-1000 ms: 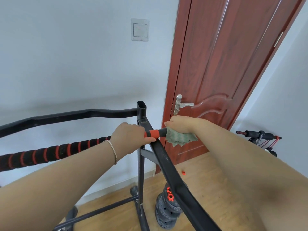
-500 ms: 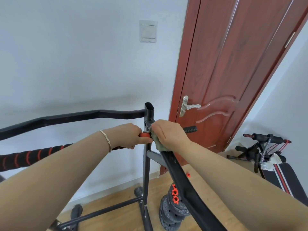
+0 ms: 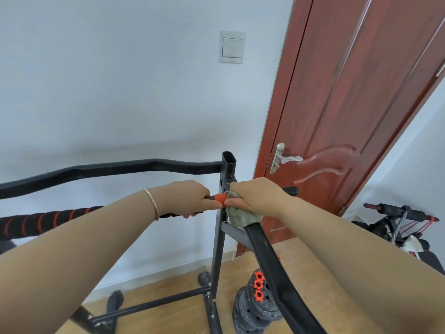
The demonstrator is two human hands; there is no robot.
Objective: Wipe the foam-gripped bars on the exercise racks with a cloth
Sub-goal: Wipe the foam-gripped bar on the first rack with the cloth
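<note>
The head view looks down two bare forearms reaching to a black foam-gripped bar with red spiral stripes (image 3: 48, 221), which runs level from the left edge across a black metal exercise rack (image 3: 219, 239) towards a reddish-brown wooden door (image 3: 349, 116). The left hand (image 3: 185, 201), a thin metal bracelet (image 3: 151, 203) on its wrist, has its fingers curled round the bar just left of an orange band (image 3: 220, 198). The right hand (image 3: 257, 198) closes its fingers and thumb on a fuzzy grey-green cloth (image 3: 240, 216), wrapping it round the bar just right of that band, by the rack's upright post; a fold of the cloth hangs below the hand. The bar's black ribbed end (image 3: 290, 190) pokes out beyond the right hand.

A stack of dark weight plates with orange collars (image 3: 255, 307) sits on the wooden floor (image 3: 168, 309) beside the rack's foot. A white wall switch (image 3: 232, 47) is mounted left of the door, and a silver lever handle (image 3: 286, 159) is on it.
</note>
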